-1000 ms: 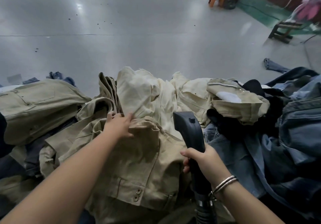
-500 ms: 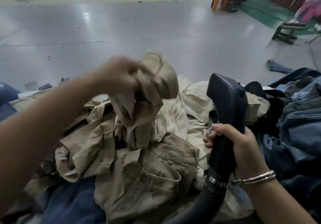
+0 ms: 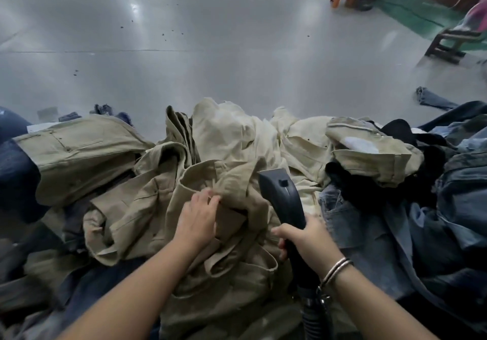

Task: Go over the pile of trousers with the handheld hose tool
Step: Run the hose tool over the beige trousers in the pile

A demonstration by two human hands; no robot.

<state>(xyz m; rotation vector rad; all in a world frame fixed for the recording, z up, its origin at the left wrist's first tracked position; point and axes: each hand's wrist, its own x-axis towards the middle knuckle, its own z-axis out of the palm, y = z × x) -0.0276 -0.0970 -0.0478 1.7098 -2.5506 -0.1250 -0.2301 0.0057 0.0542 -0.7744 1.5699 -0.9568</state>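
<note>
Landmark: the khaki trousers (image 3: 210, 234) on top of the pile, centre foreground.

Left of them: another khaki pair (image 3: 79, 152) lies flat, dark denim under it. No change there.

On them: left hand (image 3: 196, 218) is back down, fingers fairly straight and laid on a fold near the waistband. Half a second ago it had a bunched khaki piece lifted clear of the pile; that piece is now dropped and spread.

Just right of them: the hose tool (image 3: 283, 200) has come down from its raised position, head touching or nearly touching the cloth beside the left hand. Right hand (image 3: 303, 237) is wrapped round its handle.

Far right: blue jeans (image 3: 369, 221), untouched.

Read: reposition done, a fresh surface is pinned; next pass can run.
</note>
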